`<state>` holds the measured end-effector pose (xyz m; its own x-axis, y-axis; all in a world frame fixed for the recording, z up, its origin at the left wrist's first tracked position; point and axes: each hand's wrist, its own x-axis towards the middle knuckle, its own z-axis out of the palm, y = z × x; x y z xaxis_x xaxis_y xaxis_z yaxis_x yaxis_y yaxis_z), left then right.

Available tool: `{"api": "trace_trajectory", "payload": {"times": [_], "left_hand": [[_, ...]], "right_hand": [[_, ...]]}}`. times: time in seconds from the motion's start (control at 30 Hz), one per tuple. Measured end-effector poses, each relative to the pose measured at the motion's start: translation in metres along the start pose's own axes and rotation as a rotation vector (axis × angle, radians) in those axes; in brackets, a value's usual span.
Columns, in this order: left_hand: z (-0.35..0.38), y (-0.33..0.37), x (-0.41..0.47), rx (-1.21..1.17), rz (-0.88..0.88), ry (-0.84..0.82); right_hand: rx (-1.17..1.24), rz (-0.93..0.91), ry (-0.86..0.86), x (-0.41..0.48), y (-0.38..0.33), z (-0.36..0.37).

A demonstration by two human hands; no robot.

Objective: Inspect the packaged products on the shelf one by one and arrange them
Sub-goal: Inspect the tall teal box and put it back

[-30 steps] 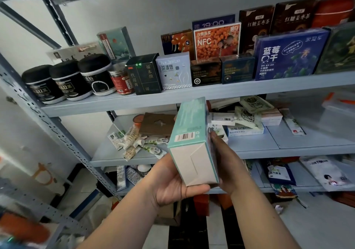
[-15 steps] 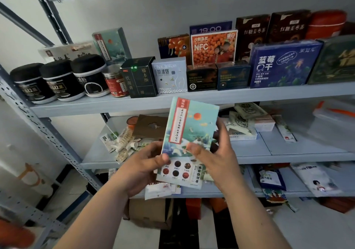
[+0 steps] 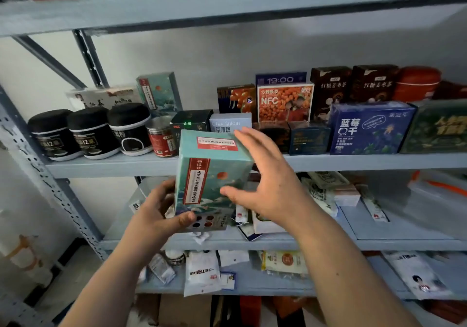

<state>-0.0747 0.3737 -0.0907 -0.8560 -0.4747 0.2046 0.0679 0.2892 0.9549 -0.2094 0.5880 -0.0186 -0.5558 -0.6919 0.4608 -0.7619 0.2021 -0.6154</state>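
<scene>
Teal box point(image 3: 212, 175) x1, hands point(image 3: 156, 213) point(image 3: 273, 185) x2, blk jars point(image 3: 92, 132) x3.

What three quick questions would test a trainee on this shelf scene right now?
1. True or false: the left hand grips the teal box near its lower corner.
2. The right hand is: A clenched in a fist; B open, fingers spread beside the box; C out of view.
3. How many black-lidded jars stand at the left end of the shelf?
Key: 1 true; 2 B; 3 three.
</scene>
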Motion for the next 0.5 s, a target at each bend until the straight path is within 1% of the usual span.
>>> {"api": "trace_trajectory", "payload": {"times": [0.1, 0.17, 0.2, 0.3, 0.4, 0.5], "left_hand": [[-0.024, 0.017, 0.012, 0.162, 0.112, 0.025], [-0.031, 0.030, 0.019, 0.190, 0.170, 0.027], [-0.031, 0.037, 0.023, 0.179, 0.191, 0.040], [-0.027, 0.060, 0.034, 0.236, 0.298, 0.070], [-0.026, 0.075, 0.051, 0.443, 0.439, 0.143], [-0.029, 0.086, 0.069, 0.654, 0.522, 0.219]], "right_hand": [[-0.163, -0.087, -0.108, 0.018, -0.023, -0.021], [-0.214, -0.118, -0.147, 0.026, -0.034, -0.032], [-0.234, -0.148, -0.131, 0.029, -0.039, -0.036], [-0.322, -0.270, -0.001, 0.034, -0.046, -0.050], [-0.404, -0.368, 0.160, 0.040, -0.045, -0.055], [-0.399, -0.425, 0.288, 0.052, -0.043, -0.049]]}}
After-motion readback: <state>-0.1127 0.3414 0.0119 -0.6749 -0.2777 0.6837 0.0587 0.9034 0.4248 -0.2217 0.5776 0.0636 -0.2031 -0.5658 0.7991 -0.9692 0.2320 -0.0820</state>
